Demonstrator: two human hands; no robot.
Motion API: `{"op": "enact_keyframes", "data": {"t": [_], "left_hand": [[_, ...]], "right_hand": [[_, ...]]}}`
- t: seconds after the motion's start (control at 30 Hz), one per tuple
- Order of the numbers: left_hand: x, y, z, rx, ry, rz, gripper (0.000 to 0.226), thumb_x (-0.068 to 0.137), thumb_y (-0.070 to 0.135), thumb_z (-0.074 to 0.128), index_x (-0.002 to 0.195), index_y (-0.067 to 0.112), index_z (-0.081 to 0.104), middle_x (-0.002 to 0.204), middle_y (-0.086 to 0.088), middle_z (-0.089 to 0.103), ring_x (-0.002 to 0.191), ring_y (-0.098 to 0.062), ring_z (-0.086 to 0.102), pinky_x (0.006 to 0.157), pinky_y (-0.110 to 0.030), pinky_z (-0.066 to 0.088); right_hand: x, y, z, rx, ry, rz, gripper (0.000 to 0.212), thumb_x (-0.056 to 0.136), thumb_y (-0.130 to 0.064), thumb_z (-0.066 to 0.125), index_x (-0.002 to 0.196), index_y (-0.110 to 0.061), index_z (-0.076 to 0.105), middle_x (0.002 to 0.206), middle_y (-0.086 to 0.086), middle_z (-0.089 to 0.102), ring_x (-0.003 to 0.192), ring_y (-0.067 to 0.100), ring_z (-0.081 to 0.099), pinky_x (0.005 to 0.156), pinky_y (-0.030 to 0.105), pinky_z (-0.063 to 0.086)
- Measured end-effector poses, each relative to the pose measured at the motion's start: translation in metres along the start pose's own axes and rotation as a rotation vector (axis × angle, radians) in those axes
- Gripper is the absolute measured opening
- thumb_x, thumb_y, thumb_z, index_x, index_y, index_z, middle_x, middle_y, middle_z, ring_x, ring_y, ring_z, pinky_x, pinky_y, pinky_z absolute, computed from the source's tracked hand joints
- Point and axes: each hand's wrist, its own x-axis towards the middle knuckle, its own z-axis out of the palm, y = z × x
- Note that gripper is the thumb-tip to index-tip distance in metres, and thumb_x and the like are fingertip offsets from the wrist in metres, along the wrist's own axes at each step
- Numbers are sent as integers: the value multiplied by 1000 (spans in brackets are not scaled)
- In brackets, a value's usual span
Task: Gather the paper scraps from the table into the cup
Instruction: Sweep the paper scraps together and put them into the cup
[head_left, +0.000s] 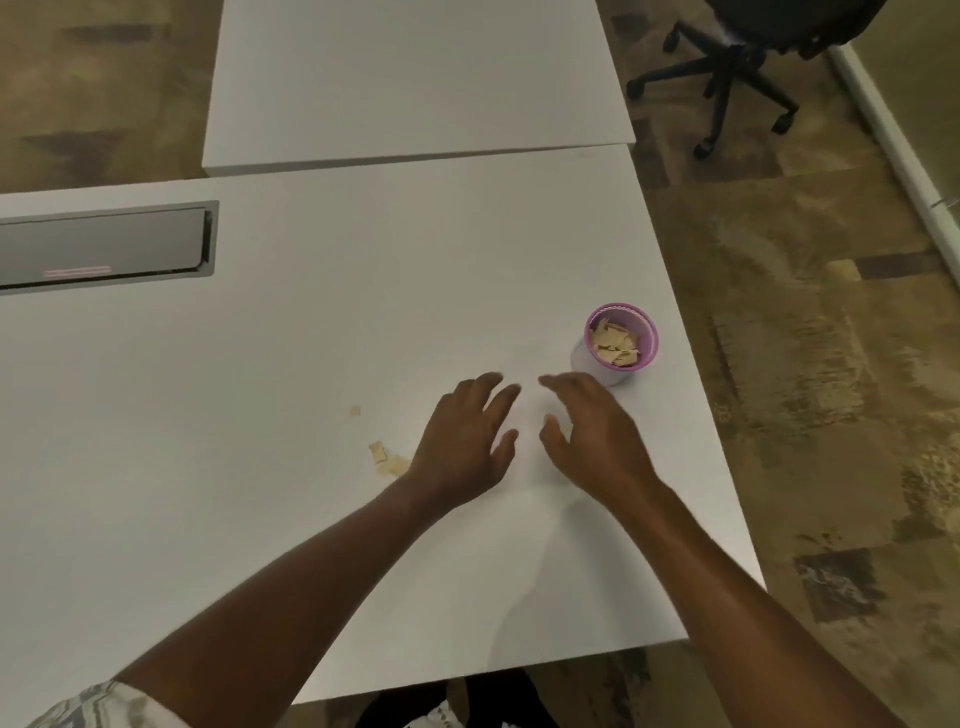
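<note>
A small cup (622, 347) with a pink rim stands near the right edge of the white table (311, 338) and holds several beige paper scraps. My right hand (592, 436) hovers just below and left of the cup, fingers spread, holding nothing. Beside it, my left hand (462, 436) is also spread and palm down over the table. A few beige paper scraps (387, 460) lie on the table just left of my left wrist, and one tiny scrap (355, 411) lies a little farther up.
A grey cable hatch (104, 244) is set into the table at the far left. A second white table (415, 83) abuts at the back. A black office chair (737, 67) stands on the carpet at the upper right. The table's right edge runs close to the cup.
</note>
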Motion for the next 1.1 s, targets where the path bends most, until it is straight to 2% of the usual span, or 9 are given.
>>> {"op": "enact_keyframes", "data": {"t": [0.13, 0.27, 0.37, 0.5, 0.67, 0.8, 0.87, 0.97, 1.1], "left_hand": [[-63, -44, 11, -2, 4, -86, 62, 95, 38, 59, 148, 8, 46, 156, -16, 41, 141, -33, 41, 109, -47, 42], [-116, -80, 18, 67, -27, -295, 85, 96, 52, 49, 159, 6, 15, 168, -16, 6, 156, -32, 6, 125, -47, 17], [-137, -100, 19, 66, -60, -460, 92, 95, 61, 41, 160, 7, 4, 169, -14, -3, 156, -33, 2, 124, -50, 18], [-142, -118, 18, 48, -108, -492, 93, 94, 64, 37, 160, 8, 3, 169, -11, -4, 156, -31, 3, 124, -51, 21], [-125, -129, 16, 45, -153, -425, 96, 93, 69, 36, 160, 9, 2, 169, -10, -4, 156, -29, 1, 124, -47, 15], [-105, -132, 11, 51, -193, -346, 100, 91, 69, 42, 160, 8, 4, 168, -12, -4, 156, -32, 2, 124, -48, 15], [-96, -131, 8, 31, -214, -323, 101, 89, 67, 48, 161, 11, 4, 168, -14, -5, 156, -34, 1, 123, -49, 12], [-87, -127, 5, -25, -244, -270, 94, 92, 56, 54, 161, 15, 4, 168, -15, -3, 156, -34, 0, 125, -49, 11], [-93, -117, 3, -61, -253, -203, 78, 97, 37, 56, 159, 11, 17, 167, -18, 7, 156, -33, 6, 126, -42, 16]], "right_hand": [[-21, -14, 41, -5, -137, 42, 47, 89, -16, 61, 136, -13, 57, 140, 5, 54, 128, 22, 51, 106, 33, 43], [-42, -28, 76, -12, -143, 63, 34, 85, -11, 60, 118, -12, 67, 119, 3, 62, 111, 24, 58, 86, 38, 53], [-54, -38, 98, -64, -150, 40, 25, 81, -8, 59, 102, -13, 71, 103, 0, 64, 96, 22, 59, 70, 33, 52], [-54, -49, 115, -119, -224, -53, 25, 77, -5, 59, 97, -10, 73, 97, 2, 65, 90, 26, 58, 67, 37, 52], [-27, -63, 119, -137, -248, -154, 37, 76, -3, 56, 110, -7, 70, 111, 7, 63, 101, 29, 56, 76, 38, 52], [-2, -70, 114, -105, -128, -123, 37, 79, -2, 57, 113, -11, 66, 115, 6, 58, 108, 28, 53, 77, 41, 54], [9, -69, 111, -90, -94, -116, 49, 80, -3, 58, 128, -13, 60, 132, 9, 53, 125, 29, 48, 91, 42, 52], [20, -64, 111, -97, -271, -89, 75, 84, -7, 57, 153, -20, 32, 162, 11, 23, 150, 28, 18, 114, 41, 35], [20, -64, 119, -214, -480, -190, 87, 82, -8, 53, 157, -32, 16, 167, 4, 4, 153, 26, 0, 112, 43, 38]]}}
